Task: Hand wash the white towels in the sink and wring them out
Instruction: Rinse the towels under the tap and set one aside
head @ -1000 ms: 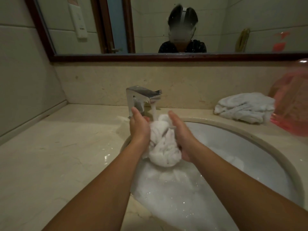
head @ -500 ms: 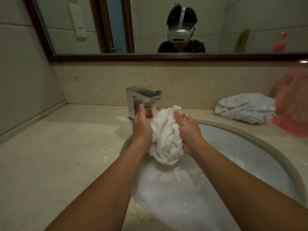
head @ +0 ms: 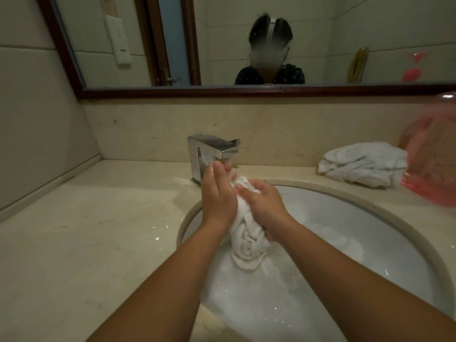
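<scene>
A bunched wet white towel hangs between my two hands over the round white sink, just in front of the chrome tap. My left hand presses flat against the towel's left side, fingers straight and pointing up toward the spout. My right hand grips the towel from the right, fingers curled over its top. The towel's lower end dangles just above soapy foam in the basin. A second white towel lies crumpled on the counter at the back right.
A translucent pink plastic container stands at the right edge beside the second towel. The beige marble counter stretches to the left up to the tiled wall. A wood-framed mirror runs above the backsplash.
The towel has been squeezed into a tighter, longer bundle and sits lower between my hands. My right hand has curled over its top and my left hand has slid up toward the tap.
</scene>
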### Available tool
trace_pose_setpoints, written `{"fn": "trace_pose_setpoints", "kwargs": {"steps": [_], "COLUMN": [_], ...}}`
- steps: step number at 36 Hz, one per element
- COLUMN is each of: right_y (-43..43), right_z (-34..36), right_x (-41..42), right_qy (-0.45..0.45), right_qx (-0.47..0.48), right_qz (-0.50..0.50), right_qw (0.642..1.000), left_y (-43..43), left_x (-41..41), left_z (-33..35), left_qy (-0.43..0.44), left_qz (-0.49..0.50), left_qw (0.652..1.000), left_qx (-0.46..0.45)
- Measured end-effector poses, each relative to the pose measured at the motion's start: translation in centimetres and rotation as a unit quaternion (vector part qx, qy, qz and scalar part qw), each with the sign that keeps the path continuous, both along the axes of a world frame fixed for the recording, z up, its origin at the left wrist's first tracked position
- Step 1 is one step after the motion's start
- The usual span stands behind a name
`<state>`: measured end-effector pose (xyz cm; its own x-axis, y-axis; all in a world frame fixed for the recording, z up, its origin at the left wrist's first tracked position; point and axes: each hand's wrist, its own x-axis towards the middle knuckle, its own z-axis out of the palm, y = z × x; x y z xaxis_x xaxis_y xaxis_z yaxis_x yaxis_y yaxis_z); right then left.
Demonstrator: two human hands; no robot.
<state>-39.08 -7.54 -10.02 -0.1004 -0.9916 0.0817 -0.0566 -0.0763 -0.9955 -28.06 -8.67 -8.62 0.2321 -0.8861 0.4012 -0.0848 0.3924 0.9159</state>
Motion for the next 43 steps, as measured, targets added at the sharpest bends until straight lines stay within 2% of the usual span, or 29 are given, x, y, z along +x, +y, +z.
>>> {"fn": "trace_pose_setpoints", "kwargs": {"steps": [4,12,14,19,22,26,32,39,43], "right_y": [0.2,-0.4,-0.4,-0.4,-0.4,-0.4,-0.6,-0.6,-0.2], "right_z": [0.4,0.2,0.4,1.0,1.4,1.9,1.9,2.2,2.3], "right_x": [0.0,0.4,0.0,-0.3,0.1,0.7,1.0,1.2,1.4], "right_qy": [0.017,0.004,-0.018,-0.035,-0.031,-0.061,-0.106,-0.046,-0.036], "right_qx": [-0.019,-0.025,-0.017,-0.029,-0.054,-0.077,-0.039,-0.005,-0.008], "right_qz": [0.0,-0.086,-0.106,-0.124,-0.131,-0.115,-0.065,-0.05,-0.06], "right_qw": [1.0,0.996,0.994,0.991,0.989,0.988,0.992,0.998,0.997], "left_y": [0.4,-0.2,-0.1,0.2,0.5,0.8,0.3,-0.7,-0.7], "left_x": [-0.2,0.2,1.0,1.1,0.6,0.6,1.8,1.9,2.3], "left_z": [0.3,-0.2,0.2,0.4,0.5,0.6,0.7,0.5,1.0], "left_qy": [-0.07,-0.176,-0.171,-0.174,-0.147,-0.045,0.039,0.022,0.049], "left_qz": [0.038,0.078,0.067,-0.046,-0.06,-0.07,-0.119,-0.067,-0.046], "left_qw": [0.996,0.981,0.983,0.974,0.975,0.98,0.952,0.962,0.969], "left_qx": [-0.028,-0.029,0.006,0.14,0.155,0.179,0.28,0.264,0.239]}}
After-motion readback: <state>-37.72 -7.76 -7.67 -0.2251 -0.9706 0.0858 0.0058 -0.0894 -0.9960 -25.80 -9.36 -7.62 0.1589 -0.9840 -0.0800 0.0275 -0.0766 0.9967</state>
